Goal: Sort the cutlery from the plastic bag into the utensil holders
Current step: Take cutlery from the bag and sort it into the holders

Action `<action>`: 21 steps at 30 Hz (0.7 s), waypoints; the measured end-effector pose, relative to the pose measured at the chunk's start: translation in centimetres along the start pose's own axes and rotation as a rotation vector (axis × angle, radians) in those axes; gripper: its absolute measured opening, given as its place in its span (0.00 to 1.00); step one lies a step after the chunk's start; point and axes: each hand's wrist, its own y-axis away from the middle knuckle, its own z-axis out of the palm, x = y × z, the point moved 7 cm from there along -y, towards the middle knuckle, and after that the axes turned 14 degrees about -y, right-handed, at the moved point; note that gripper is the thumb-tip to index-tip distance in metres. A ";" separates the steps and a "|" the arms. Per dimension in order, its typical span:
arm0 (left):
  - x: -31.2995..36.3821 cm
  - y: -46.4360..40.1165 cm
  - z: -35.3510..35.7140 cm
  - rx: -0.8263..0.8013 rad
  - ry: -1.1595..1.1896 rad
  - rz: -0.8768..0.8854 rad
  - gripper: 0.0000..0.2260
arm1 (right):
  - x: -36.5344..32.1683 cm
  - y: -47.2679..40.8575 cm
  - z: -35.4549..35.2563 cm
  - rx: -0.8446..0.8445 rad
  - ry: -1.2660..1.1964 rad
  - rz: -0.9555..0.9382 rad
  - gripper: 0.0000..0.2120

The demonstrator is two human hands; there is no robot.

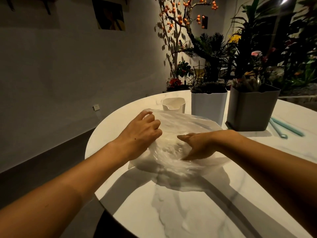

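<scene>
Both forearms reach in from the near edge over the round marble table. Right hand lies on the near part of the clear plastic bag, fingers fairly straight and pointing left, seemingly at or inside the bag's mouth; whether it has hold of any cutlery cannot be told through the crumpled film. Left hand sits on the bag's far-left side, fingers curled and gripping a fold of plastic.

Bag lies flat near the table's middle. Contents not legible; only glare and creases show.

Beyond the bag: small white cup holder, apparently empty. To its right, white holder with dark pieces standing in it, then grey holder with pale handles. Two teal straws lie on the table right of the grey holder.

Judgement: task already part done.

Risks:
- Thin film may tear or snag on fork tines if pulled hard.
- Dragging the bag away from the body could knock the cup holder, which stands just beside its far edge.
- Dim light and glare may cause mis-sorting.
</scene>
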 end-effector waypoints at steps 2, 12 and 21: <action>-0.5 -0.2 0.0 0.013 0.080 -0.014 0.19 | -0.7 0.1 -0.9 0.079 0.028 -0.067 0.33; -0.9 -0.8 -0.7 0.140 0.720 -0.325 0.24 | -0.8 -2.1 2.5 -0.040 0.010 -0.105 0.33; 3.4 -0.9 6.6 -0.497 0.817 -0.266 0.25 | -1.3 -1.6 0.7 0.104 -0.085 -0.260 0.22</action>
